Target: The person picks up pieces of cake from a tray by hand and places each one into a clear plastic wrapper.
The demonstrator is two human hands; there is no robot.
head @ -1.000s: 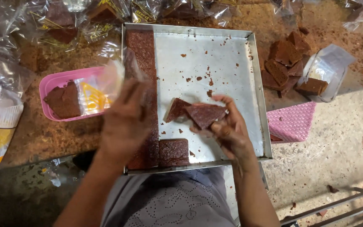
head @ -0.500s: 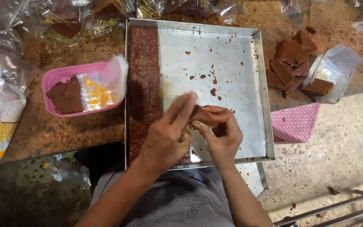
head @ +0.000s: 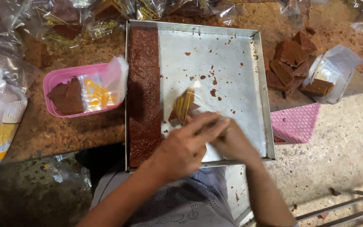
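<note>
Both hands meet over the near part of a square metal tray (head: 261, 84). My left hand (head: 188, 147) and my right hand (head: 234, 141) together grip a clear plastic bag with yellow print (head: 185, 105). Brown cake pieces (head: 174, 117) sit inside that bag, partly hidden by my fingers. A long strip of brown cake (head: 143, 92) lies along the tray's left side. Crumbs dot the tray's bare metal.
A pink tub (head: 53, 84) at the left holds a brown cake piece (head: 66, 97) and a clear bag. Loose cake pieces (head: 288, 63) and a bagged piece (head: 328, 80) lie at the right, by a pink basket (head: 297, 122). Bagged cakes line the far edge.
My left hand came from the cake strip to join the right hand. The cake pieces the right hand held now sit in a clear printed bag.
</note>
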